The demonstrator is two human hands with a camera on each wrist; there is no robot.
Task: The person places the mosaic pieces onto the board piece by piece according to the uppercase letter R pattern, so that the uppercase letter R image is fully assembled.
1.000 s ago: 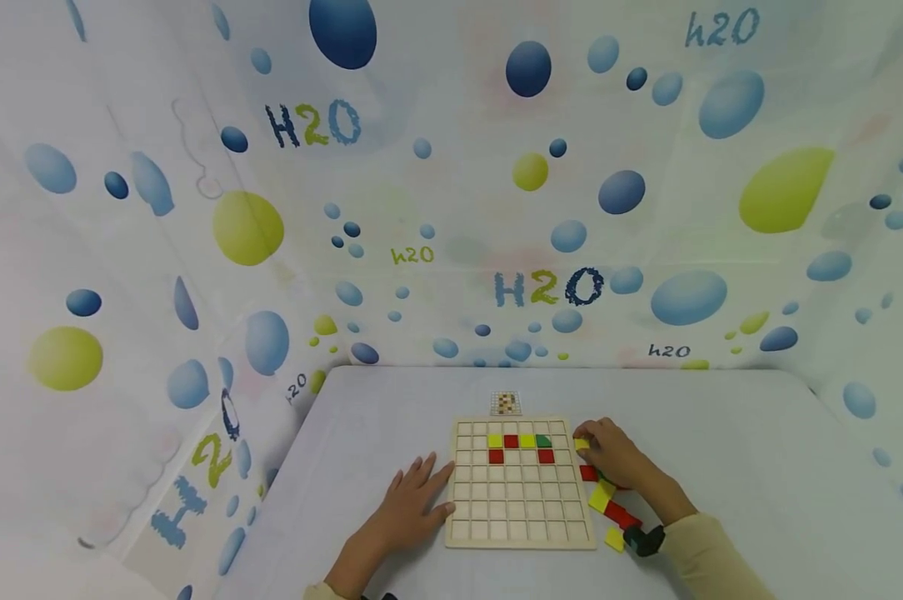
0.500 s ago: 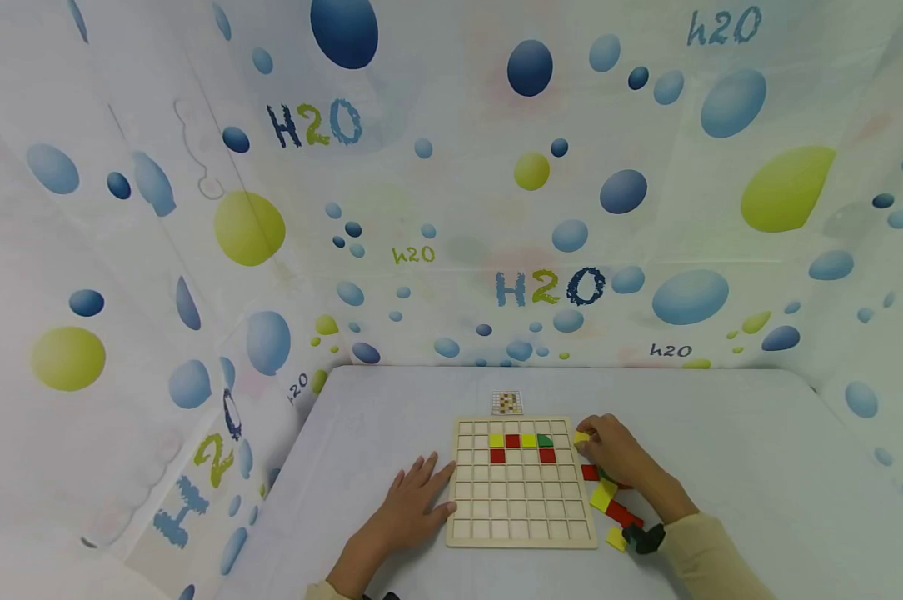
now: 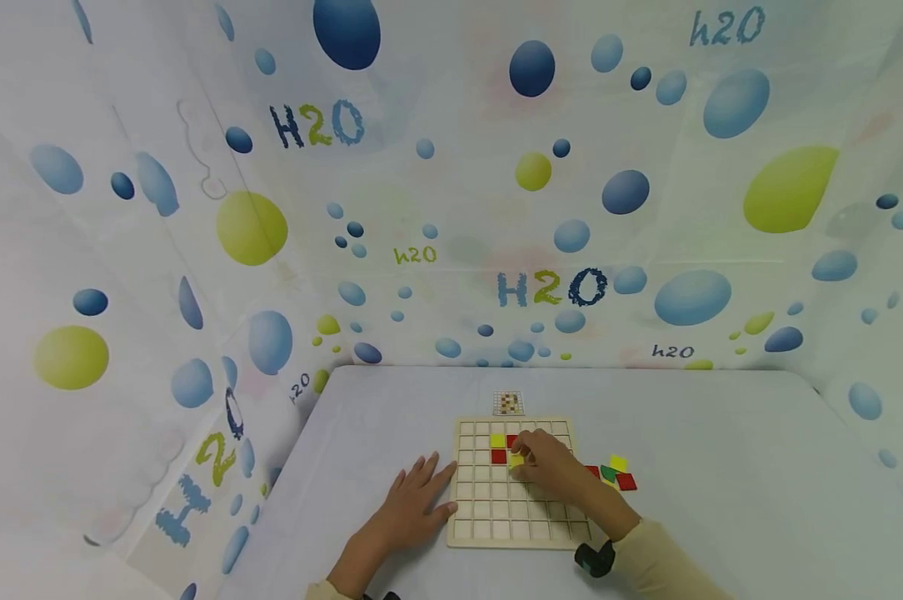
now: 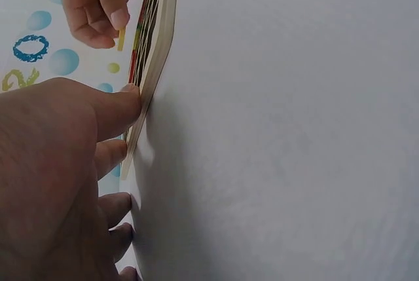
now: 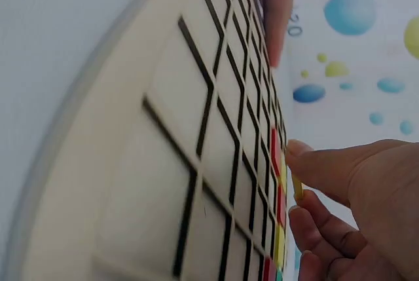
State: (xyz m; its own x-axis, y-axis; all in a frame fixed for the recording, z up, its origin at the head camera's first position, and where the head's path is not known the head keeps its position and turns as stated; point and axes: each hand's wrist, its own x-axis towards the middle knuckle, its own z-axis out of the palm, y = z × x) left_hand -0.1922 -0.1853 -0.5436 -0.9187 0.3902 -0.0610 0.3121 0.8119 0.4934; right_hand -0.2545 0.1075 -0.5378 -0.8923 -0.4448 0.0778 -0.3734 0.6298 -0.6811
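My right hand (image 3: 552, 468) pinches a yellow square tile (image 3: 516, 461) between thumb and fingertips, above the upper middle of a wooden grid board (image 3: 489, 510). In the right wrist view the tile (image 5: 298, 189) stands on edge, apart from the board. Under the hand's left side, a yellow tile (image 3: 497, 440) and a red tile (image 3: 499, 457) lie in the grid; another red one (image 3: 511, 441) shows partly. The hand hides the cells to the right. My left hand (image 3: 414, 507) rests with spread fingers at the board's left edge; its thumb (image 4: 121, 107) touches the rim.
Right of the board lie loose tiles, among them a red tile (image 3: 626, 482), a green tile (image 3: 608, 473) and a yellow tile (image 3: 618, 463); the right arm covers others. A small printed pattern card (image 3: 508, 403) lies behind the board on the white table (image 3: 721, 433).
My right hand has carried the yellow tile leftward from beside the board's right edge to over its upper middle. The left hand stays in place.
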